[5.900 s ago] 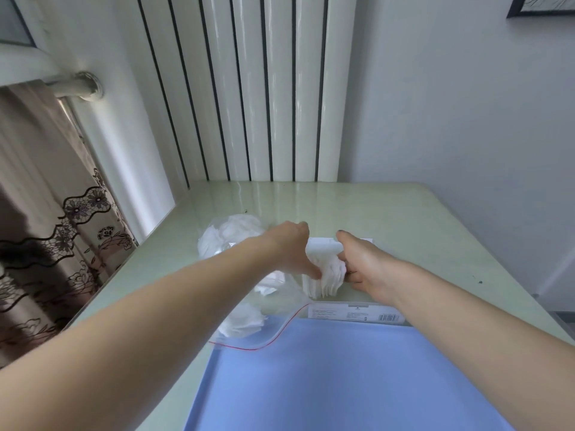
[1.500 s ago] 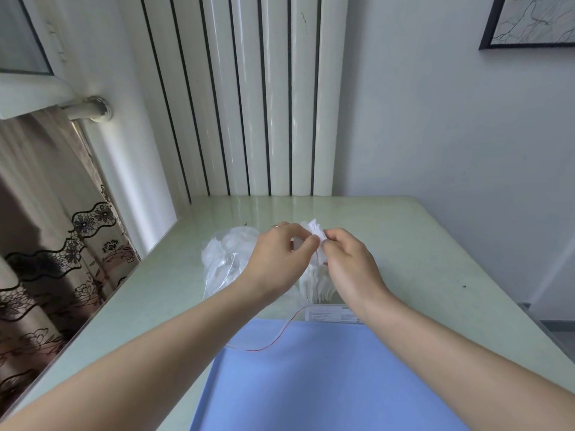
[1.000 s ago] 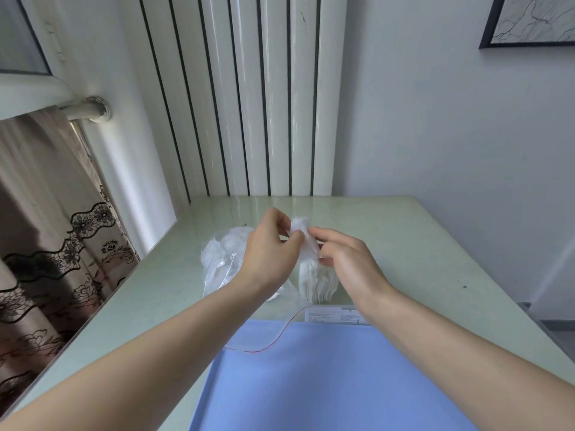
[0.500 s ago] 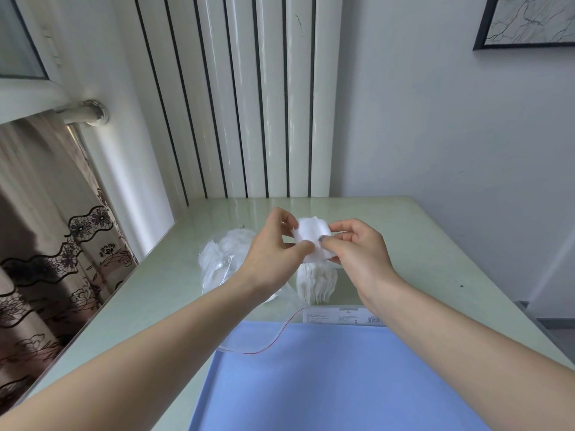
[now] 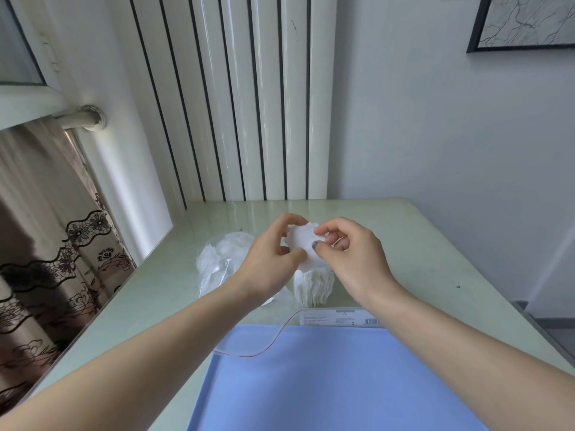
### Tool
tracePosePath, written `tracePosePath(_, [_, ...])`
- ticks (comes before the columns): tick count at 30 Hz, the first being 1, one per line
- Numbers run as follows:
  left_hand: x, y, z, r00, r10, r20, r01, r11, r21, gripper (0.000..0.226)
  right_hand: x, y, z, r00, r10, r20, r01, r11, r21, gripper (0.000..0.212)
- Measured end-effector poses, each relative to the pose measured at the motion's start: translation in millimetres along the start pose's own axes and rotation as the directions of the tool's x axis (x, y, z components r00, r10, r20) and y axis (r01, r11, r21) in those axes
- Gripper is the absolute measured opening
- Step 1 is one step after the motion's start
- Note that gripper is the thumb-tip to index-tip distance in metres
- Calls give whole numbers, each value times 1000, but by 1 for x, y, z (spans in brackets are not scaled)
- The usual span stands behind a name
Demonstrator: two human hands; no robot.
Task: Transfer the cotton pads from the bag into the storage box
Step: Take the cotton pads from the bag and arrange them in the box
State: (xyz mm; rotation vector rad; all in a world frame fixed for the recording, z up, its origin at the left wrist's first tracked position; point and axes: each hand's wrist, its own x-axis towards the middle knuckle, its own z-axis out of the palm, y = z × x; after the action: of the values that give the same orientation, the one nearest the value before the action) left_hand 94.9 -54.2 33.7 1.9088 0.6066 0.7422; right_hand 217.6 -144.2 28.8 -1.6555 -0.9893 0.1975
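Head view looks down on a pale green glossy table [image 5: 404, 244] pushed into a corner, a white ribbed radiator [image 5: 242, 98] at twelve o'clock, a plain wall with a framed picture [image 5: 525, 21] at two o'clock, and a brown lace-patterned curtain [image 5: 46, 259] at nine o'clock. A blue mat [image 5: 336, 384] lies at six o'clock. Above the table's middle, the left hand [image 5: 270, 262] and the right hand [image 5: 354, 253] both pinch one white cotton pad [image 5: 303, 241] between thumb and fingers, held up between them. Just under it stands a row of pads on edge [image 5: 314, 287]; whether the storage box encloses them I cannot tell, only a labelled strip [image 5: 339, 317] shows. The clear bag [image 5: 217, 262] with more pads lies at ten o'clock of the hands, partly hidden by the left wrist, its red-lined mouth [image 5: 267, 343] reaching the mat.
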Motion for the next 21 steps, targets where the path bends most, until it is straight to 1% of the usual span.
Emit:
tracePosePath(4, [-1, 1, 0, 1000, 15, 4, -15, 999, -34, 42, 2, -2, 1, 997, 80, 3, -80, 995, 63, 13])
tracePosePath(8, [1, 1, -1, 1000, 24, -1, -24, 997, -71, 32, 4, -4, 1, 992, 122, 14, -123, 988, 93, 13])
tracePosePath(14, [3, -2, -4, 999, 39, -36, -39, 999, -8, 17, 6, -7, -5, 966, 228, 122, -246, 956, 161, 16])
tracePosePath(16, [5, -2, -4, 998, 47, -47, -46, 999, 22, 10, 6, -6, -6, 952, 267, 152, -293, 939, 182, 20])
tracePosePath(18, [9, -3, -4, 997, 44, -59, -42, 999, 30, 2, 8, -2, -8, 913, 350, 210, -393, 894, 217, 29])
tracePosePath(20, [13, -3, -3, 996, 37, -78, -35, 999, 32, 8, 9, 3, -11, 832, 427, 355, -537, 780, 321, 33])
tracePosePath(21, [16, -3, -2, 996, 30, -86, -28, 999, 31, 13, 9, 5, -13, 793, 427, 433, -592, 709, 384, 33])
